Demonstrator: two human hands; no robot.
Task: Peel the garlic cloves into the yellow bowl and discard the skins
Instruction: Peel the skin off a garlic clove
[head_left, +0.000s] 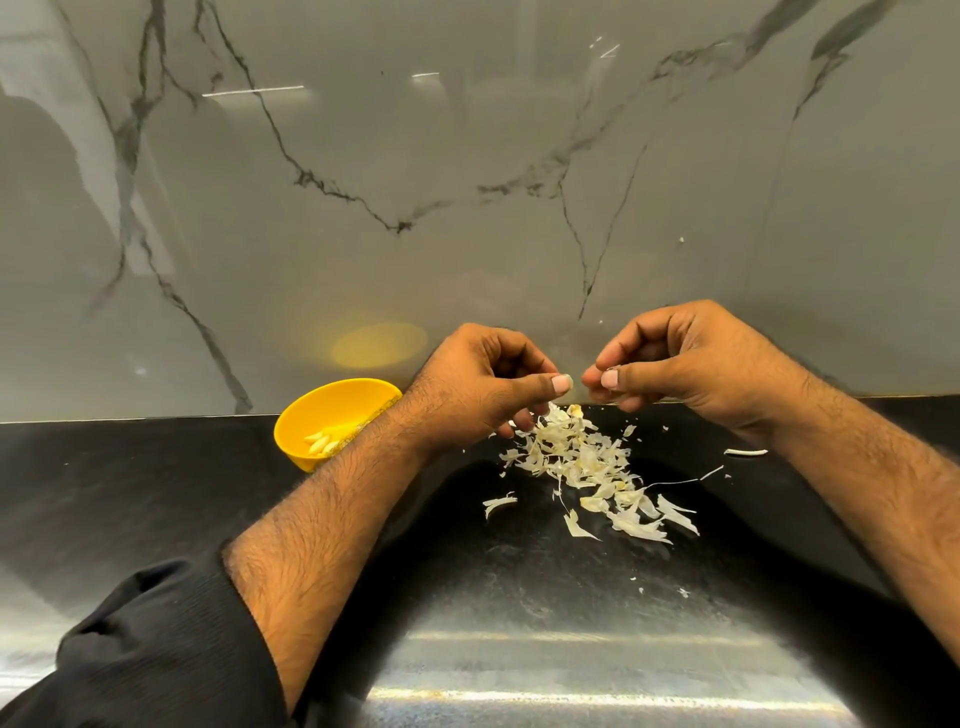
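Observation:
My left hand (483, 387) and my right hand (680, 364) are raised over the counter, fingertips almost meeting. My left thumb and fingers pinch a small garlic clove (567, 380), mostly hidden. My right thumb and forefinger pinch at something tiny beside it, likely a bit of skin; I cannot make it out. Directly below lies a heap of pale garlic skins (587, 467). The yellow bowl (317, 410) stands to the left behind my left wrist, holding several peeled cloves (321, 443).
The black counter (156, 493) meets a grey marble backsplash (467, 182) right behind my hands. Stray skin flakes (745, 452) lie to the right of the heap and some nearer me. A black sleeve (156, 649) covers my left upper forearm.

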